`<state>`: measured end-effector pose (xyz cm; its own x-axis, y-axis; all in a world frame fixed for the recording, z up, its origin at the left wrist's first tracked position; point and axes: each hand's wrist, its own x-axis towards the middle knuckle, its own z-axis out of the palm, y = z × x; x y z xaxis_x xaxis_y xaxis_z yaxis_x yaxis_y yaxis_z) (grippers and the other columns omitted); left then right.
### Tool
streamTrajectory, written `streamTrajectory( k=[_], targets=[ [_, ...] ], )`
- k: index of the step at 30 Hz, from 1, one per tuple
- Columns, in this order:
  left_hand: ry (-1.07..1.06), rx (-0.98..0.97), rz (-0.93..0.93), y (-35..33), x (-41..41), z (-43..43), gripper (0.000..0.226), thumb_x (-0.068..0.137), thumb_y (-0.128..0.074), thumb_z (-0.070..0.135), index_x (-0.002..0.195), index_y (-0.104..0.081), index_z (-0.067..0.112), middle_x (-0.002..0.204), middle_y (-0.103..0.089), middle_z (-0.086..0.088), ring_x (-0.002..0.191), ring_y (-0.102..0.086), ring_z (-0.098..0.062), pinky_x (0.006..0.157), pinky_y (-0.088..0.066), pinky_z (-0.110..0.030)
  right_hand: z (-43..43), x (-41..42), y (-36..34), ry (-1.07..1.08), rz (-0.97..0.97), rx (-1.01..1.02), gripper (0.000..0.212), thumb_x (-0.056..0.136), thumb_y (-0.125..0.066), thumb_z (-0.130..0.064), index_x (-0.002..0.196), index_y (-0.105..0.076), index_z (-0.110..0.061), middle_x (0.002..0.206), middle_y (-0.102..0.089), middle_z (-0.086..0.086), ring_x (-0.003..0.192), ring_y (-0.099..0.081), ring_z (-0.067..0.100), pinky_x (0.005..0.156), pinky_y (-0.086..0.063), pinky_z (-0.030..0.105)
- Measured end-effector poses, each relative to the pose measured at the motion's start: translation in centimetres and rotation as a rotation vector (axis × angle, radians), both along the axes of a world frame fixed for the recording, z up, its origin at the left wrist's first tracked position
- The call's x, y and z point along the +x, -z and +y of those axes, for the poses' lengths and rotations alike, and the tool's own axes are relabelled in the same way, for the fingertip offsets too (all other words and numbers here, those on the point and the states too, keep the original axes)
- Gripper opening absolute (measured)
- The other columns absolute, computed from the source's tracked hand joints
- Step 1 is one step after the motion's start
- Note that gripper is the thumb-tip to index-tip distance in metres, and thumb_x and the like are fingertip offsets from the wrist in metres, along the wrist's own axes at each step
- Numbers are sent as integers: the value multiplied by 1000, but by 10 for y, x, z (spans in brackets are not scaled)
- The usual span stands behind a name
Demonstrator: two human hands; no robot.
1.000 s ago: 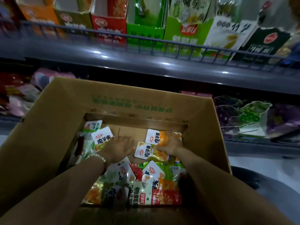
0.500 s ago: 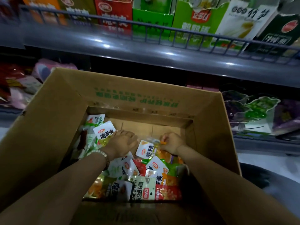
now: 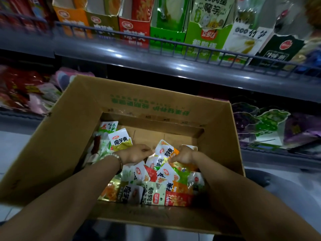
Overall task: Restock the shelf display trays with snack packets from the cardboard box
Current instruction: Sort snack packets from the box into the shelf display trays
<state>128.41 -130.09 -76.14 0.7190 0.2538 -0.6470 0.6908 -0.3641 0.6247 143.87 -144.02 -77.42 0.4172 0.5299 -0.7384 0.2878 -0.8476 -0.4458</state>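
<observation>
An open cardboard box sits below me, its floor partly covered by several small snack packets in white, orange, green and red. Both my hands are down inside it. My left hand, with a bead bracelet at the wrist, rests curled on the pile beside a white-and-green packet. My right hand pinches the edge of a white-and-orange packet that stands tilted between the two hands. Above, display trays in orange, olive, red, green and white stand in a row on the shelf.
A grey wire rail fronts the upper shelf. The lower shelf holds red and pink bags at left and purple-and-green grape-print bags at right. Pale floor shows beside the box.
My hands have drawn closer together over the pile. The white-and-orange packet has been tipped up between them. The view has tilted up, showing more of the shelf trays.
</observation>
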Motion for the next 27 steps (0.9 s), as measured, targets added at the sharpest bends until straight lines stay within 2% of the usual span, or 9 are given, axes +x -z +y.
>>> streamTrajectory(
  k=[3, 6, 8, 9, 12, 16, 19, 21, 27],
  targets=[
    [-120, -77, -118, -15, 2, 6, 52, 94, -50, 44, 133, -44, 11, 128, -51, 2, 122, -48, -20, 98, -38, -26, 9, -4, -22, 139, 49, 190, 34, 82, -72, -23, 109, -65, -3, 114, -67, 12, 95, -65, 23, 82, -52, 31],
    [-348, -184, -287, -35, 0, 17, 63, 80, -70, 45, 132, -48, 15, 127, -57, 1, 114, -57, -21, 88, -50, -29, 16, -8, -63, 290, 134, 398, 23, 83, -71, -20, 97, -69, -1, 104, -70, 15, 87, -68, 25, 83, -55, 37],
    [-516, -204, -434, -56, -4, 17, 39, 83, -71, 27, 118, -55, 21, 112, -64, 5, 103, -61, -14, 75, -52, -20, 17, -11, -91, 421, 245, 532, 15, 83, -71, -19, 91, -68, -7, 97, -71, 13, 74, -69, 19, 70, -58, 31],
    [-587, -235, -475, -67, -7, 13, 41, 82, -71, 24, 120, -54, 21, 110, -64, 6, 98, -62, -12, 73, -52, -20, 17, -13, -102, 473, 299, 578, 13, 82, -71, -19, 90, -67, -9, 93, -71, 11, 70, -69, 18, 64, -58, 29],
    [-641, -413, -498, -94, -18, 4, 64, 77, -67, 45, 132, -50, 17, 121, -65, -1, 105, -64, -15, 80, -54, -29, 18, -24, -132, 549, 437, 680, 19, 81, -72, -20, 97, -67, -9, 94, -72, 12, 80, -71, 25, 74, -58, 38],
    [-631, -468, -608, -131, -31, -11, 26, 93, -52, 32, 111, -62, 16, 103, -72, -3, 90, -69, -14, 80, -57, -30, 24, -45, -163, 532, 495, 760, 36, 77, -75, -21, 108, -66, -4, 102, -71, 17, 94, -69, 34, 85, -54, 49],
    [-604, -384, -669, -155, -41, -15, 26, 91, -56, 30, 111, -62, 15, 102, -73, -5, 89, -70, -17, 80, -57, -35, 28, -57, -182, 519, 453, 850, 29, 75, -76, -17, 100, -68, -4, 98, -72, 17, 91, -69, 34, 84, -55, 48],
    [-597, -346, -703, -166, -47, -12, 24, 86, -64, 23, 109, -63, 14, 98, -74, -5, 85, -70, -17, 70, -56, -32, 31, -61, -192, 495, 436, 904, 24, 73, -77, -15, 95, -69, -7, 98, -72, 16, 91, -69, 33, 85, -54, 47],
    [-645, -270, -792, -199, -57, 6, 15, 81, -69, 8, 96, -67, 11, 94, -74, -7, 80, -71, -15, 69, -56, -24, 52, -62, -232, 316, 335, 966, 25, 81, -71, -17, 105, -66, -12, 101, -73, 8, 95, -69, 26, 93, -51, 45]
  ],
)
